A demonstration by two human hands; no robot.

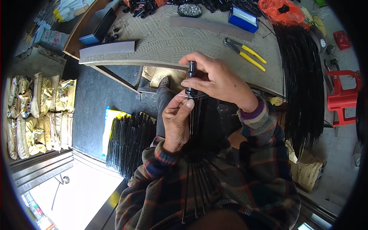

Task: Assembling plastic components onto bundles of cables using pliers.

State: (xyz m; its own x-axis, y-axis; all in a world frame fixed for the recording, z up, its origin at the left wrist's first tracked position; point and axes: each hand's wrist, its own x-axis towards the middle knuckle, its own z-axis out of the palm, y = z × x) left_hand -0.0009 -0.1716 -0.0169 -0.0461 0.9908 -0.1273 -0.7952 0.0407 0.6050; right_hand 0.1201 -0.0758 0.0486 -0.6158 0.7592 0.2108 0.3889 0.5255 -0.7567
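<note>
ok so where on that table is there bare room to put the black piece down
Bare tabletop lies between the grey strip at the near-left edge and the yellow-handled pliers, just beyond the right hand. The far edge is crowded: black parts, a tin of small pieces, a blue box.

1. This is a small assembly workshop, of the kind where parts are put together by hand.
2. A worn, patterned worktop point(165, 42) carries loose black plastic parts point(140, 7), a dish of small metal pieces point(189, 10) and a blue box point(243, 18).
3. Yellow-handled pliers point(247, 53) lie on the same surface.
4. Long thin black rods hang in a thick bundle point(303, 88) off the worktop's right end; another heap of rods point(128, 142) lies on the dark floor.
5. Stuffed yellowish sacks point(38, 111) stand packed in rows at the left, like bulk stock.
6. A red plastic stool point(343, 97) stands on the bare concrete floor at the right.
</note>
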